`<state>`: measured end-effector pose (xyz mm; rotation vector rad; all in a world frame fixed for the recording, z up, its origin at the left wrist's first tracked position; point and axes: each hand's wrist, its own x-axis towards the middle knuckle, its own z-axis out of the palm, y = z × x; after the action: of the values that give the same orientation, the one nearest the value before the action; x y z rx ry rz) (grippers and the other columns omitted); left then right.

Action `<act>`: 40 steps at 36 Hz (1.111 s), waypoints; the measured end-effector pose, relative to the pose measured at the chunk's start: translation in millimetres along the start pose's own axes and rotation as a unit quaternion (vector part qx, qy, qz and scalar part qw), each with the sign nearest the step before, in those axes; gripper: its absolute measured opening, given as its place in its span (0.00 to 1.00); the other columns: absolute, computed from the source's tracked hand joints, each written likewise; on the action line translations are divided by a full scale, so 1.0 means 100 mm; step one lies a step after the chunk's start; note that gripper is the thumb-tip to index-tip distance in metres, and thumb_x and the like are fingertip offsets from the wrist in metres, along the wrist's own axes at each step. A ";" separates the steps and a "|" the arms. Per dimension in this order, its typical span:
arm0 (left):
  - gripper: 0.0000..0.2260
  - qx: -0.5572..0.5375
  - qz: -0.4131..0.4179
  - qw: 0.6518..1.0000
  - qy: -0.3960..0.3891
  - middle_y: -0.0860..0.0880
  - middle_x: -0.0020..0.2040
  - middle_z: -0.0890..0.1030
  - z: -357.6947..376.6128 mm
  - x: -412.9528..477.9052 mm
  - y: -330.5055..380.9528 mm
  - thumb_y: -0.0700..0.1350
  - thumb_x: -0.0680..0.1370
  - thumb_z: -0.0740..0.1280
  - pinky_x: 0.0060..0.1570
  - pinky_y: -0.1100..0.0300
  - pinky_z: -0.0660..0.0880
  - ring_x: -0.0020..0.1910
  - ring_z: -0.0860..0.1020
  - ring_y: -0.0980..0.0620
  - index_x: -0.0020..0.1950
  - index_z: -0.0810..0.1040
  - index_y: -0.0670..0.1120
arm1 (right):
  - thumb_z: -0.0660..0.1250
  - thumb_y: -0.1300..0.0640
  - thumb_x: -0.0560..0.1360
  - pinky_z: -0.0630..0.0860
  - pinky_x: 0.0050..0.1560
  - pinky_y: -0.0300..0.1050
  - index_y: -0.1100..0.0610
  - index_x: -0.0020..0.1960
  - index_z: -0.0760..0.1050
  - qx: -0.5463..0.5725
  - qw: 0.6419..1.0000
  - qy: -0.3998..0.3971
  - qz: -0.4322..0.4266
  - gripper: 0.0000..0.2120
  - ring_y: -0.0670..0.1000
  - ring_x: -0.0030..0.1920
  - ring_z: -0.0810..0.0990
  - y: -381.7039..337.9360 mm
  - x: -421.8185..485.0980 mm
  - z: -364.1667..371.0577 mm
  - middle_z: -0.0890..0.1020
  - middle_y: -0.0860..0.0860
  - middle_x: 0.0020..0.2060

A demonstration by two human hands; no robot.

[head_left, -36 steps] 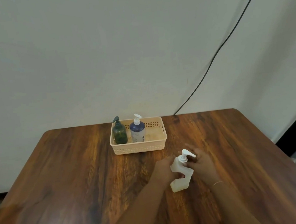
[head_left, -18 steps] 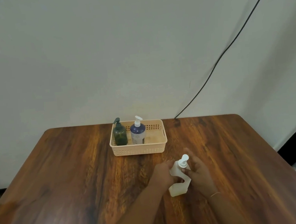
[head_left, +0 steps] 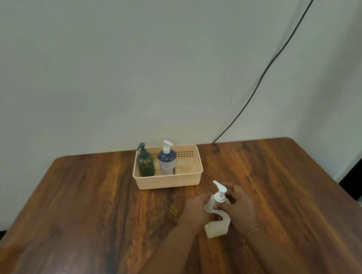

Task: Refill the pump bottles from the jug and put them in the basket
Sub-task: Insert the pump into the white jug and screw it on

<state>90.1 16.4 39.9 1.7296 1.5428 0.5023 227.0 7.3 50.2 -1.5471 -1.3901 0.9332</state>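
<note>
While left hand (head_left: pixel 197 209) grips white bottle (head_left: pixel 216 227), right hand (head_left: pixel 238 204) pinches its pump collar (head_left: pixel 219 199), forearms angled inward.

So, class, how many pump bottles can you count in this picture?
3. A green bottle and a blue bottle stand in the basket; a white bottle stands on the table, held by both hands.
</note>
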 end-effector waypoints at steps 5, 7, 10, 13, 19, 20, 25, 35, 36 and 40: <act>0.29 -0.010 0.007 1.000 0.003 0.49 0.62 0.79 -0.01 0.01 -0.03 0.49 0.67 0.76 0.52 0.65 0.69 0.59 0.77 0.50 0.67 0.73 0.49 | 0.67 0.72 0.70 0.74 0.58 0.35 0.53 0.71 0.64 0.030 0.989 -0.147 -0.004 0.34 0.44 0.60 0.74 0.01 0.06 -0.06 0.73 0.48 0.65; 0.31 -0.009 0.003 1.000 -0.002 0.49 0.63 0.78 -0.01 0.02 -0.03 0.49 0.67 0.76 0.54 0.64 0.69 0.61 0.76 0.50 0.69 0.71 0.49 | 0.68 0.74 0.68 0.76 0.48 0.29 0.56 0.67 0.69 0.034 0.990 -0.139 0.002 0.30 0.45 0.55 0.78 0.00 0.12 -0.11 0.78 0.53 0.60; 0.33 -0.008 -0.006 1.000 -0.002 0.49 0.65 0.76 0.00 0.01 -0.01 0.51 0.67 0.76 0.58 0.60 0.71 0.62 0.74 0.49 0.70 0.69 0.50 | 0.74 0.71 0.63 0.74 0.40 0.31 0.53 0.56 0.73 0.024 0.998 -0.062 0.009 0.26 0.50 0.51 0.81 0.00 0.11 -0.08 0.83 0.51 0.48; 0.32 -0.006 -0.008 1.000 0.004 0.49 0.64 0.77 0.00 0.01 -0.01 0.51 0.68 0.75 0.55 0.61 0.71 0.61 0.75 0.50 0.69 0.70 0.50 | 0.77 0.65 0.61 0.73 0.43 0.35 0.51 0.57 0.73 -0.003 1.000 -0.026 0.003 0.27 0.46 0.48 0.79 0.04 0.07 -0.02 0.81 0.46 0.46; 0.33 -0.003 0.002 1.000 0.003 0.50 0.65 0.77 0.02 0.02 0.00 0.51 0.68 0.75 0.54 0.64 0.68 0.62 0.75 0.50 0.70 0.69 0.51 | 0.66 0.74 0.70 0.79 0.47 0.38 0.58 0.56 0.76 0.073 0.985 -0.153 0.026 0.18 0.51 0.53 0.80 0.03 0.13 -0.16 0.81 0.55 0.54; 0.33 0.000 0.000 1.000 0.001 0.50 0.65 0.76 0.02 0.02 0.00 0.51 0.68 0.75 0.55 0.63 0.69 0.62 0.74 0.50 0.70 0.69 0.50 | 0.67 0.74 0.69 0.79 0.44 0.36 0.57 0.53 0.77 0.077 0.988 -0.130 0.027 0.18 0.52 0.50 0.81 0.02 0.11 -0.16 0.82 0.54 0.50; 0.31 -0.001 0.002 1.000 0.008 0.49 0.65 0.77 0.02 0.02 -0.01 0.51 0.68 0.75 0.57 0.60 0.70 0.62 0.74 0.50 0.69 0.70 0.49 | 0.79 0.66 0.59 0.73 0.33 0.34 0.51 0.43 0.79 0.051 0.998 0.018 0.041 0.17 0.46 0.40 0.81 0.02 0.02 -0.02 0.83 0.45 0.37; 0.38 -0.054 -0.052 0.997 0.012 0.48 0.65 0.75 0.07 -0.02 -0.03 0.51 0.66 0.77 0.54 0.63 0.72 0.62 0.74 0.50 0.71 0.64 0.46 | 0.76 0.69 0.61 0.77 0.38 0.31 0.51 0.56 0.73 0.091 0.990 -0.090 0.065 0.28 0.44 0.49 0.81 0.26 0.00 -0.13 0.81 0.47 0.51; 0.37 -0.068 -0.060 0.996 0.012 0.50 0.63 0.76 0.10 -0.04 -0.05 0.51 0.65 0.77 0.51 0.66 0.71 0.60 0.74 0.53 0.70 0.66 0.47 | 0.75 0.70 0.62 0.77 0.41 0.32 0.51 0.59 0.72 0.086 0.987 -0.122 0.065 0.30 0.43 0.50 0.81 0.31 0.00 -0.17 0.80 0.47 0.53; 0.25 -0.132 -0.084 0.988 0.008 0.58 0.50 0.76 0.25 -0.14 -0.18 0.50 0.65 0.77 0.38 0.72 0.68 0.51 0.75 0.58 0.60 0.75 0.51 | 0.69 0.76 0.66 0.78 0.51 0.37 0.53 0.65 0.66 0.098 0.976 -0.181 0.069 0.33 0.46 0.58 0.78 0.50 0.02 -0.26 0.77 0.48 0.59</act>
<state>93.7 -3.9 12.7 1.3852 1.5399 0.6051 269.9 5.2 13.8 -1.3829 -1.3982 1.4490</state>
